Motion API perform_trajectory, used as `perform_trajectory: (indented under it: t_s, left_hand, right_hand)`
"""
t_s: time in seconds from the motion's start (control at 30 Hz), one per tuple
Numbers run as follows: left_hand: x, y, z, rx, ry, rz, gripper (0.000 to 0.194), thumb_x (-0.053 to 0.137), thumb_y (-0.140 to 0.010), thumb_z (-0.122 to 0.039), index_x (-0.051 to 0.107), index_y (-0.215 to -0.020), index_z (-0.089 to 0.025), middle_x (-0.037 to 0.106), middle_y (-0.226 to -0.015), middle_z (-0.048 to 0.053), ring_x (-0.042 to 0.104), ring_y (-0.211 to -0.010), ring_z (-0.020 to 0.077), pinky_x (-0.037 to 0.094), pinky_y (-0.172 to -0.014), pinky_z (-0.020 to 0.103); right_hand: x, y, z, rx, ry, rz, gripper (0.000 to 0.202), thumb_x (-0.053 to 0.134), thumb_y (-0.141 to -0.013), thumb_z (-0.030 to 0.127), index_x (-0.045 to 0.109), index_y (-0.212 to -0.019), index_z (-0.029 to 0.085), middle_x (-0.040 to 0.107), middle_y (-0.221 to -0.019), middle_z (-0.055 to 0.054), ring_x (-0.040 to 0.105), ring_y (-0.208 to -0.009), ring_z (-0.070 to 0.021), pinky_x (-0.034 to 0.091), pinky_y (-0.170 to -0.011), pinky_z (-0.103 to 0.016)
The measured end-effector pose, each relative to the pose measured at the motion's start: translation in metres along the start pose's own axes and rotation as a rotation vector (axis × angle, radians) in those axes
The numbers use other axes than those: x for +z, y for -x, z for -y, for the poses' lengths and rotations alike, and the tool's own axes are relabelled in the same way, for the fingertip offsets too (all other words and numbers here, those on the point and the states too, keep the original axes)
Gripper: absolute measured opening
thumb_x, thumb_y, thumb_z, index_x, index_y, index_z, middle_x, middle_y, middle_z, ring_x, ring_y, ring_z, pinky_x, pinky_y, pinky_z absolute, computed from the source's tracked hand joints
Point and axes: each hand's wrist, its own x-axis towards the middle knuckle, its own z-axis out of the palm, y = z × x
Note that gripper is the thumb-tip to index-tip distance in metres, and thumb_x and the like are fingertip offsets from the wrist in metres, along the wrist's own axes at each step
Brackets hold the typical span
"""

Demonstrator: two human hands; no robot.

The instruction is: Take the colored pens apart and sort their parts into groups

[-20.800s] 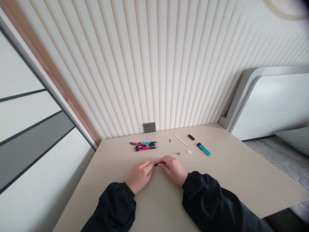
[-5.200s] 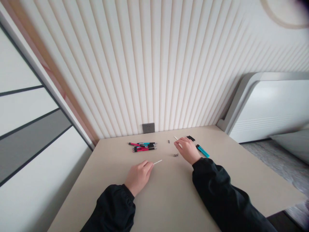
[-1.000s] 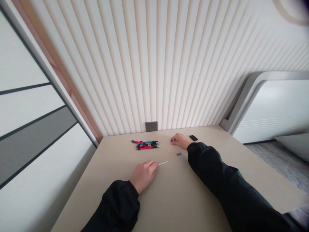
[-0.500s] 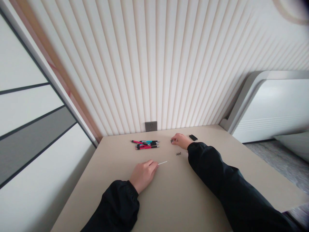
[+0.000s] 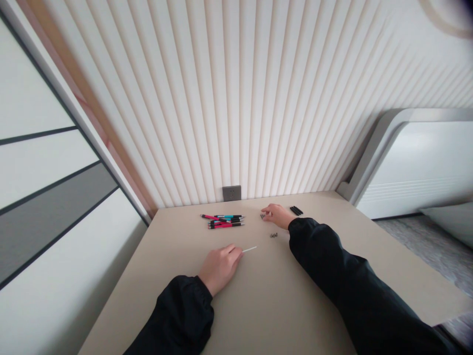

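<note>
My left hand (image 5: 220, 266) rests low over the table, its fingers closed on a thin white pen refill (image 5: 250, 249) that points right. Farther back, my right hand (image 5: 276, 215) reaches down to a few tiny grey parts (image 5: 262, 216), too small to make out. Its thumb and forefinger look slightly apart beside them. Several small metal pieces, like pen tips (image 5: 274, 235), lie in front of that hand. Left of it is a loose pile of pink, teal and black pens (image 5: 226, 221). Several short black tubes (image 5: 296, 210) lie side by side behind my right wrist.
The beige table (image 5: 281, 296) meets a ribbed white wall (image 5: 236, 98) with a dark socket (image 5: 231, 193) just above its back edge. A white and grey cabinet (image 5: 55, 207) stands at the left. At the right are a pale headboard (image 5: 421, 162) and a grey pillow (image 5: 453, 222).
My right thumb and forefinger have parted slightly at the tiny grey parts, which show more now. My left hand keeps still with the refill.
</note>
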Motion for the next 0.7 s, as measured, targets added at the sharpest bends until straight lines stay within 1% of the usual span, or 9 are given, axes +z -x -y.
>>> perform_trajectory:
  t_s: [0.1,0.17,0.2,0.27,0.33,0.43,0.57,0.7]
  left_hand:
    - [0.000,0.000,-0.001,-0.017,0.013,-0.001,0.031,0.034,-0.098,-0.030,0.062,-0.090,-0.021,0.062,-0.080,0.003,0.061,-0.069,0.0154,0.042,-0.059,0.024]
    - [-0.001,0.000,-0.002,-0.027,0.029,-0.011,0.031,0.034,-0.098,-0.030,0.063,-0.090,-0.021,0.063,-0.079,0.003,0.062,-0.069,0.0154,0.043,-0.060,0.025]
    - [-0.001,0.000,-0.002,-0.029,0.033,-0.017,0.031,0.035,-0.098,-0.029,0.063,-0.090,-0.021,0.063,-0.079,0.003,0.062,-0.070,0.0154,0.043,-0.061,0.025]
    - [-0.002,0.000,-0.003,-0.036,0.027,-0.027,0.031,0.035,-0.098,-0.029,0.064,-0.091,-0.021,0.064,-0.079,0.003,0.062,-0.070,0.0155,0.044,-0.061,0.025]
    - [-0.003,-0.001,-0.004,-0.043,0.012,-0.037,0.032,0.034,-0.098,-0.030,0.064,-0.093,-0.021,0.065,-0.080,0.004,0.063,-0.070,0.0159,0.045,-0.062,0.026]
    - [-0.004,-0.001,-0.005,-0.051,-0.010,-0.050,0.034,0.032,-0.099,-0.031,0.065,-0.096,-0.021,0.065,-0.081,0.004,0.063,-0.071,0.0165,0.046,-0.063,0.026]
    - [-0.004,-0.002,-0.005,-0.038,-0.009,-0.064,0.034,0.033,-0.099,-0.033,0.064,-0.097,-0.021,0.065,-0.082,0.004,0.064,-0.072,0.0167,0.046,-0.064,0.026]
    - [-0.001,-0.002,-0.005,-0.042,-0.010,-0.075,0.032,0.034,-0.099,-0.032,0.064,-0.096,-0.022,0.065,-0.082,0.003,0.064,-0.071,0.0160,0.045,-0.063,0.025]
  right_hand:
    - [-0.009,0.019,0.024,-0.040,-0.030,-0.113,0.029,0.049,-0.091,0.030,0.065,-0.113,0.018,0.065,-0.098,-0.008,0.060,-0.088,-0.0177,0.044,-0.084,-0.029]
    - [-0.011,0.040,0.047,-0.166,-0.101,-0.282,0.029,0.042,-0.095,0.029,0.067,-0.107,0.019,0.065,-0.095,-0.009,0.059,-0.091,-0.0187,0.044,-0.085,-0.031]
    - [-0.010,0.052,0.060,-0.226,-0.130,-0.334,0.028,0.042,-0.095,0.029,0.066,-0.105,0.020,0.065,-0.095,-0.009,0.058,-0.091,-0.0191,0.044,-0.085,-0.032]
    - [-0.004,0.075,0.081,-0.312,-0.142,-0.370,0.025,0.044,-0.095,0.029,0.066,-0.105,0.022,0.065,-0.094,-0.008,0.058,-0.090,-0.0193,0.044,-0.084,-0.034]
    - [0.003,0.092,0.095,-0.392,-0.090,-0.342,0.022,0.047,-0.094,0.028,0.066,-0.105,0.023,0.065,-0.092,-0.008,0.057,-0.087,-0.0193,0.044,-0.082,-0.035]
    - [0.012,0.103,0.099,-0.450,-0.011,-0.298,0.022,0.047,-0.094,0.028,0.065,-0.106,0.025,0.065,-0.092,-0.008,0.056,-0.086,-0.0194,0.043,-0.080,-0.035]
    - [0.016,0.100,0.092,-0.457,0.024,-0.298,0.023,0.045,-0.095,0.026,0.065,-0.105,0.024,0.065,-0.091,-0.007,0.056,-0.085,-0.0186,0.042,-0.079,-0.034]
    - [0.014,0.097,0.088,-0.476,0.045,-0.287,0.024,0.041,-0.097,0.025,0.065,-0.102,0.023,0.066,-0.090,-0.007,0.055,-0.083,-0.0183,0.042,-0.078,-0.033]
